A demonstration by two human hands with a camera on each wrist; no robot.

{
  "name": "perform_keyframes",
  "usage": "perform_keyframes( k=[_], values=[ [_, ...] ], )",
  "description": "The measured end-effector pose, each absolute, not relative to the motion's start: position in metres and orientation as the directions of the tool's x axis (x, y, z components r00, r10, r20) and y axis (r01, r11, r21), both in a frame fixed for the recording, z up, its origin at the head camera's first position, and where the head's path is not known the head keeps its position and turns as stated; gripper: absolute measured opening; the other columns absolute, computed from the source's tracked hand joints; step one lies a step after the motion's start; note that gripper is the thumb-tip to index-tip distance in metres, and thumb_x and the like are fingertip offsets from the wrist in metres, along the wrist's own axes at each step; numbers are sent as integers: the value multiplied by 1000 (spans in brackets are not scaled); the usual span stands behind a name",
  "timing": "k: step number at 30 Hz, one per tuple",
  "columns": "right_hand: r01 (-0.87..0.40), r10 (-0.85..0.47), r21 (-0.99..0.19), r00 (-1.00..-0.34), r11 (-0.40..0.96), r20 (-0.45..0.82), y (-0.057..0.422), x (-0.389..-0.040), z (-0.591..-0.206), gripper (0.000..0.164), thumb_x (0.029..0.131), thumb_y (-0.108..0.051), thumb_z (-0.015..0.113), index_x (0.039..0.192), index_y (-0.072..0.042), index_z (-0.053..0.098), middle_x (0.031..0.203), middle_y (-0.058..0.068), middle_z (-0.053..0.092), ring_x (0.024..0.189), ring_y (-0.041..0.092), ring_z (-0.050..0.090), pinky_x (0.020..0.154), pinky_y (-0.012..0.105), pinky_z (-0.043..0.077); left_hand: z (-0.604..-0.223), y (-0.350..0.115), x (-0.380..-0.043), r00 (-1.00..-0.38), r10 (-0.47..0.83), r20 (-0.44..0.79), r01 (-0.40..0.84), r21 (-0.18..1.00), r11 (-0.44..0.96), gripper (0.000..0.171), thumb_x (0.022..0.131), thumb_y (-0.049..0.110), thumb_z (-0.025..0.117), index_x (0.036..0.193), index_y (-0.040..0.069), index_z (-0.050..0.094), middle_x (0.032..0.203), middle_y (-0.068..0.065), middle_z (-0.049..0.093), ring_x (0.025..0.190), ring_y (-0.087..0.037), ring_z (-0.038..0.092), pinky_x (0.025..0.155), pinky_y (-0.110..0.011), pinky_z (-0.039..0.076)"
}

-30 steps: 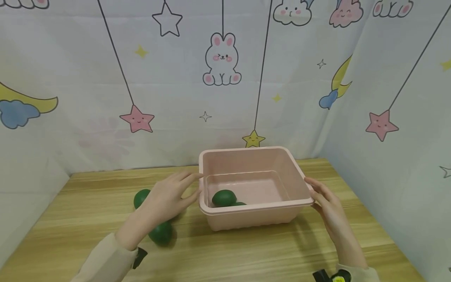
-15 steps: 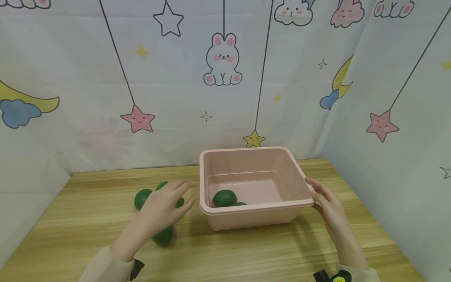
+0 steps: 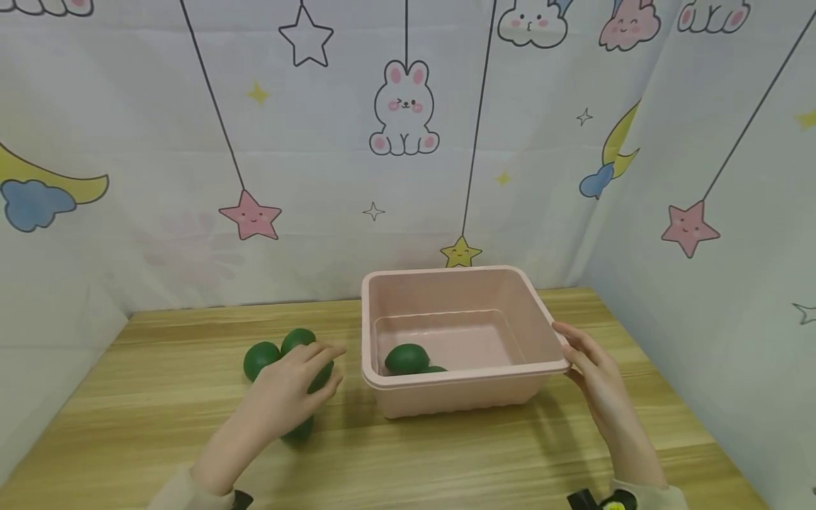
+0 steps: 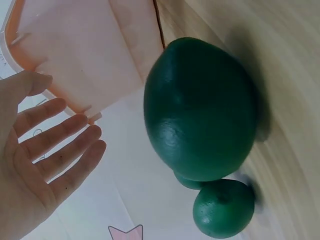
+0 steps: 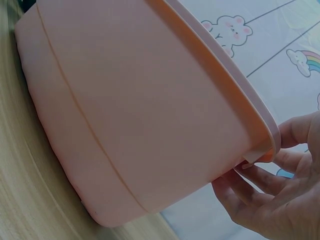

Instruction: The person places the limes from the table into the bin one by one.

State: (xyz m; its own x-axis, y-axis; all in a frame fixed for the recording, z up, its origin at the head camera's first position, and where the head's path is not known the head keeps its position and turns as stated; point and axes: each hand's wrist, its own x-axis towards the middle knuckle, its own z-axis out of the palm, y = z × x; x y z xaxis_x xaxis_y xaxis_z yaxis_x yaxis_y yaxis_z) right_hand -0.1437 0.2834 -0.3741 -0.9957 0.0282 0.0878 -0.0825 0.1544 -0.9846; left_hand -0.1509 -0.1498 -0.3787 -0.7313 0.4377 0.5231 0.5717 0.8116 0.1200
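My left hand [image 3: 287, 389] hovers palm down over a loose group of dark green limes [image 3: 260, 361], its fingers spread and holding nothing. In the left wrist view a large lime [image 4: 200, 110] lies apart from the fingers, with a smaller-looking lime [image 4: 224, 207] behind it. Part of the group is hidden beneath the hand. My right hand [image 3: 596, 375] grips the right rim of a pink plastic bin [image 3: 459, 397], thumb on the rim and fingers under it in the right wrist view. Inside the bin, at its front left, one lime [image 3: 406, 359] sits beside another mostly hidden lime [image 3: 435, 369].
The bin stands on a wood-grain table [image 3: 446, 467], near its back edge. Behind and to the right rises a white cloth backdrop [image 3: 331, 170] printed with stars, clouds and a rabbit.
My left hand has drawn back from the bin's left rim, moving left and toward me over the limes, which uncovers the back ones. The right hand and the bin stay put.
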Motion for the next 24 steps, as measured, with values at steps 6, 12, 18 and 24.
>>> perform_keyframes(
  k=[6,12,18,24],
  values=[
    [-82,24,-984,-996,160,86,283,-144,-374,48,101,-28,47,144,-7,40,121,-17,55,107,-2,54,85,16,45,-386,-156,-145,-755,403,517,541,144,829,35,84,27,72,116,12,67,110,-4,70,100,-23,68,73,-36,57],
    [-92,17,-985,-995,143,95,283,-143,-375,48,101,-27,48,144,-7,41,121,-17,56,107,-2,54,85,15,45,-393,-161,-139,-773,397,495,516,127,847,37,83,27,73,116,12,67,110,-2,69,100,-22,66,76,-36,57],
    [-94,15,-986,-995,138,97,284,-143,-375,47,101,-26,48,144,-7,41,122,-16,56,107,-1,55,85,15,45,-398,-165,-133,-797,385,467,487,117,866,39,81,25,76,116,13,66,109,0,68,94,-19,65,73,-33,57],
    [-96,14,-986,-995,133,98,284,-143,-375,47,101,-26,48,144,-8,41,122,-17,56,107,-1,55,85,15,45,-401,-168,-127,-834,363,416,454,141,880,42,80,26,77,119,14,65,112,-1,68,96,-20,64,73,-35,57]
  ],
)
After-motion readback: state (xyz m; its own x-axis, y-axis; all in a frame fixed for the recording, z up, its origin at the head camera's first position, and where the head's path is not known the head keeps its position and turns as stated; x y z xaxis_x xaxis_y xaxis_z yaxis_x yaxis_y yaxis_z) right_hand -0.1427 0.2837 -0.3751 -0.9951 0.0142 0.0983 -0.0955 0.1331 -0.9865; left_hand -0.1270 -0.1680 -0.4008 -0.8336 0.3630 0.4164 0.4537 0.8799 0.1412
